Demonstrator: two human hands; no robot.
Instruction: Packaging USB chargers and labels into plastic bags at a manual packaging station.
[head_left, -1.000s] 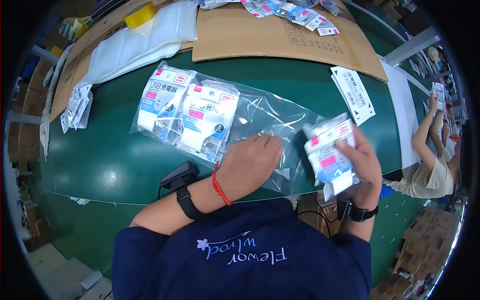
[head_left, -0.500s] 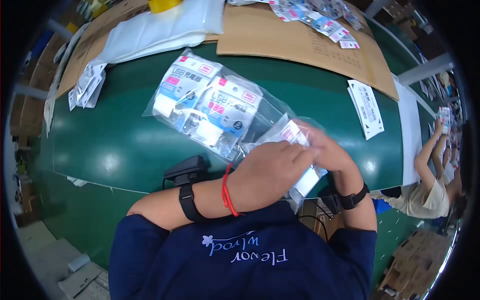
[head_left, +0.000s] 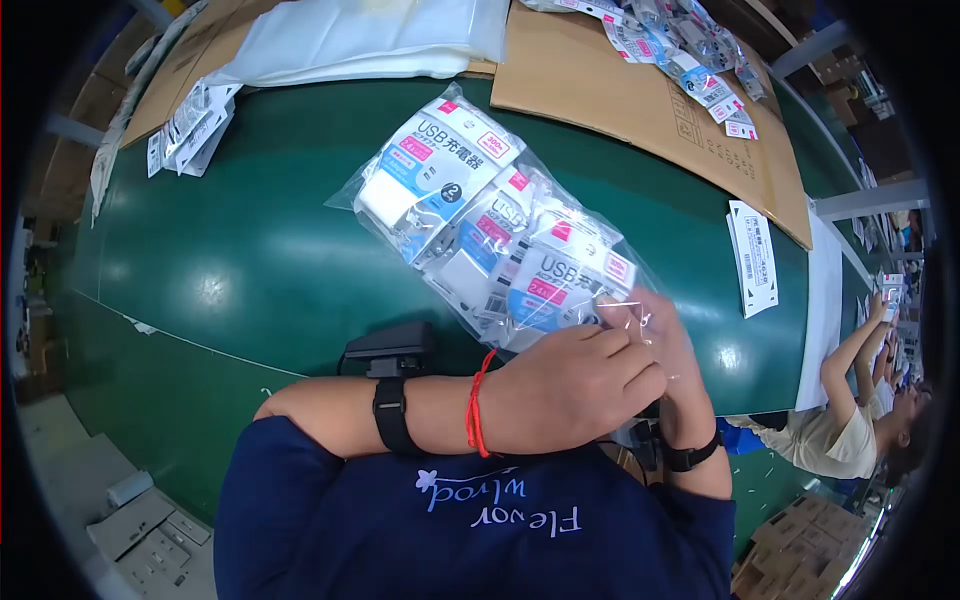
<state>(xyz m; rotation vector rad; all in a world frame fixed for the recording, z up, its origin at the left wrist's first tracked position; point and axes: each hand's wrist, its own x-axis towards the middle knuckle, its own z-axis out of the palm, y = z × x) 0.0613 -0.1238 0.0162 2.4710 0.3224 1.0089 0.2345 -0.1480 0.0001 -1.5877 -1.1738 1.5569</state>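
A clear plastic bag [head_left: 438,268] lies slanted on the green table with several carded USB charger packs inside. One charger pack [head_left: 440,150] fills the far left end; another pack [head_left: 556,270] is at the near right end, by my hands. My left hand [head_left: 585,385], with a red cord at the wrist, is closed, fingers curled at the bag's near right end. My right hand [head_left: 662,330] pinches the same end, its thumb by the corner of the nearest pack. The left fingertips are partly hidden.
Clear plastic bags [head_left: 370,40] lie stacked on cardboard at the back left. Loose charger packs [head_left: 700,80] sit on a cardboard sheet [head_left: 620,110] at the back right. White labels [head_left: 754,260] lie right, folded cards [head_left: 195,130] left. A co-worker [head_left: 850,400] works far right.
The charger pack that was between my hands at the bag's mouth now lies inside the bag beside the others. My hands have come to the bag's near right end. The view has shifted.
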